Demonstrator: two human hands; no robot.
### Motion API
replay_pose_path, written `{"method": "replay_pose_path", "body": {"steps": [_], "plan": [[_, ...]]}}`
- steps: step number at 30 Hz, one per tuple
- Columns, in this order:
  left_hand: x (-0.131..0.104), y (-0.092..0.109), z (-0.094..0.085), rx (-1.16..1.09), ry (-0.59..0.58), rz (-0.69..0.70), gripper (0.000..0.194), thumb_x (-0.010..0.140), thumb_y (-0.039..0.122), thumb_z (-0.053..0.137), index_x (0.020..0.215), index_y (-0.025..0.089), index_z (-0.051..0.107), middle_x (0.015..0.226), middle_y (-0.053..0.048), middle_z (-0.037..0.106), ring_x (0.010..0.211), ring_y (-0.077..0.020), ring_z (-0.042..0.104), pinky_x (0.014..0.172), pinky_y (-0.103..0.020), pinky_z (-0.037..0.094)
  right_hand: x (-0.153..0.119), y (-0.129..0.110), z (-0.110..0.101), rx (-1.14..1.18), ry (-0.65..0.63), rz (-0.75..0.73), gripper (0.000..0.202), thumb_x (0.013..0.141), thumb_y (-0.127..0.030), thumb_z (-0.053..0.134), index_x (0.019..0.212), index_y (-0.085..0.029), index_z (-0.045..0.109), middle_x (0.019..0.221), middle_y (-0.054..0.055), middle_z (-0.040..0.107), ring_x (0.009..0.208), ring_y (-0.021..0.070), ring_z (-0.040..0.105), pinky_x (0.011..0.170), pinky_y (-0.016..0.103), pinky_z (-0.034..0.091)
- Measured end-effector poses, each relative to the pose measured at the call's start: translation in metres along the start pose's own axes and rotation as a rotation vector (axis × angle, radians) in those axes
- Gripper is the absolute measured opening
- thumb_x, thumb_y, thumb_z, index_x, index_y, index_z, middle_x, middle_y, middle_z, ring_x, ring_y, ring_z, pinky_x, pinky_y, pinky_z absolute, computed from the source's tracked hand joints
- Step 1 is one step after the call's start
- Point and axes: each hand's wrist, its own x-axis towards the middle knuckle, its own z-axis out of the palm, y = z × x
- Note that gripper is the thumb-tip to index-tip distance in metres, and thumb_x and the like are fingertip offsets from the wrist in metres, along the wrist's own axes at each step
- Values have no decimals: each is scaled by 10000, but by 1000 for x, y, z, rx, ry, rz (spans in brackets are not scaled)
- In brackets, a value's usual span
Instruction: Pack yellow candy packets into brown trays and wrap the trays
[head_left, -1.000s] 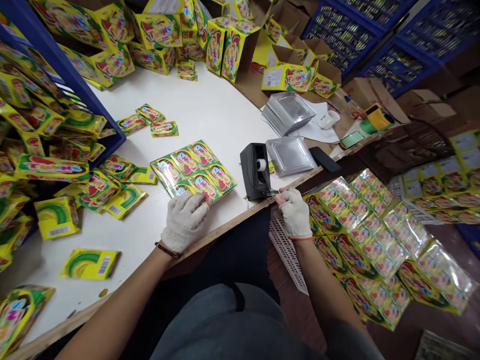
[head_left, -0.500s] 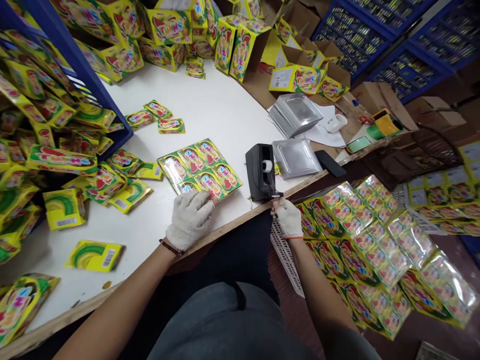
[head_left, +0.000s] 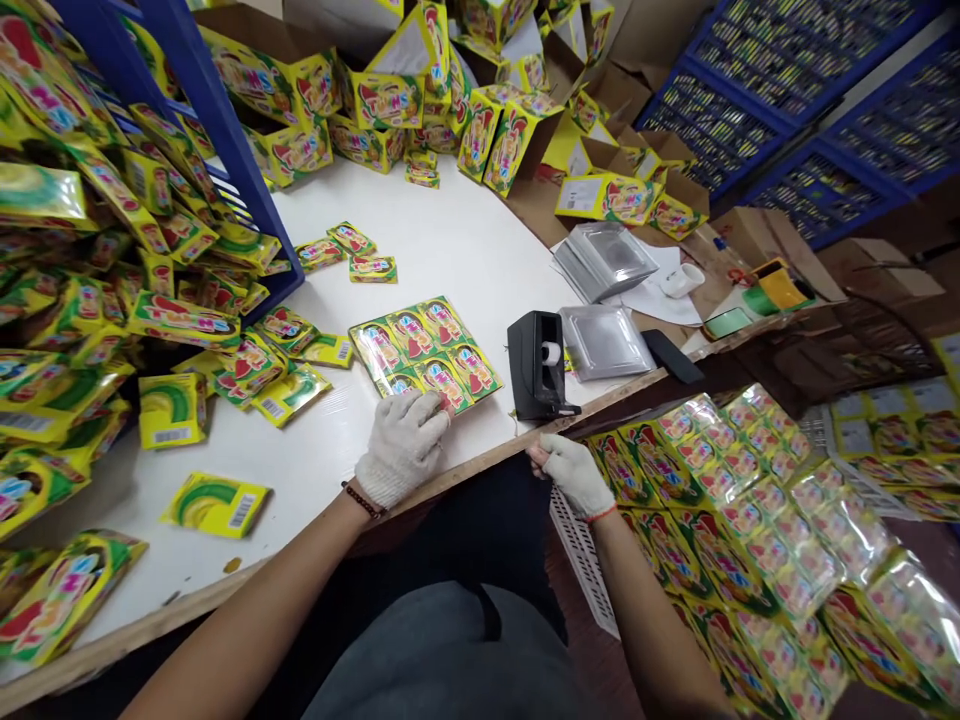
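Observation:
A flat pack of yellow-green candy boxes (head_left: 427, 345) under a clear cover lies on the white table. My left hand (head_left: 405, 440), in a white knit glove with fingertips bare, has its bent fingers gripping the pack's near edge. To the right, a black tape dispenser (head_left: 534, 365) with a small white roll core stands at the table edge. Just below its front, my right hand (head_left: 576, 475), gloved alike, is closed with thumb and forefinger pressed together. Whatever is between those fingertips is too small to make out.
Loose candy boxes (head_left: 244, 365) spill beside a blue crate (head_left: 274, 240) at left. Clear plastic lids (head_left: 606, 343) and a dark phone-like slab (head_left: 673, 356) lie past the dispenser. Open display cartons (head_left: 386, 100) line the back. Wrapped packs (head_left: 720, 560) stand stacked below right.
My right hand has come away from the front of the tape dispenser, down toward me. My left hand keeps its place on the pack. The whole view has shifted slightly.

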Motion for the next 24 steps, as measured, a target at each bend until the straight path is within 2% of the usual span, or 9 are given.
{"method": "replay_pose_path", "body": {"steps": [3, 7, 11, 14, 17, 20, 24], "plan": [[-2, 0, 3, -20, 79, 9, 214, 762, 96, 561, 909, 211, 666, 1103, -72, 730, 1006, -254, 625, 827, -403, 431, 13, -35, 30, 155, -160, -110, 394, 801, -600, 615, 691, -223, 594, 610, 1, 591, 577, 159, 554, 587, 294, 458], [-8, -1, 11, -42, 149, 1, 160, 802, 83, 533, 864, 199, 624, 1072, -76, 738, 1000, -227, 633, 857, -387, 442, 33, -62, 61, 169, -190, -149, 462, 797, -650, 599, 635, -220, 555, 574, -2, 574, 544, 140, 540, 557, 274, 440], [-9, 0, 11, 12, 151, 21, 253, 835, 110, 547, 1047, 209, 645, 1093, -79, 728, 1011, -230, 633, 875, -395, 435, 41, -60, 71, 123, -146, -85, 465, 749, -661, 618, 613, -224, 536, 529, -14, 553, 498, 128, 503, 512, 261, 409], [-3, 9, 2, 133, 77, 39, 337, 890, 143, 550, 1201, 245, 632, 1078, -81, 711, 956, -231, 619, 816, -385, 421, 42, -56, 72, 69, -94, -68, 454, 742, -635, 625, 576, -228, 514, 493, -22, 526, 467, 121, 466, 468, 252, 353], [5, 22, -9, 215, -21, -18, 236, 913, 172, 559, 1107, 234, 678, 1055, -88, 697, 927, -238, 593, 794, -388, 408, 42, -54, 76, 74, -70, -57, 419, 748, -612, 610, 592, -232, 527, 479, -30, 513, 453, 122, 438, 445, 254, 319], [14, 30, -14, 208, -75, -84, 156, 881, 216, 600, 1005, 211, 695, 1057, -98, 687, 931, -263, 582, 783, -406, 406, 43, -50, 84, 50, -3, -102, 368, 788, -562, 550, 623, -233, 546, 510, -18, 535, 499, 139, 464, 487, 263, 349], [29, 34, -11, 185, -142, -183, 144, 898, 326, 600, 911, 219, 697, 1011, -111, 670, 934, -289, 579, 764, -422, 402, 50, -41, 94, -225, 180, -170, 217, 779, -336, 536, 592, -226, 529, 604, 26, 591, 610, 166, 515, 589, 290, 360]]}}
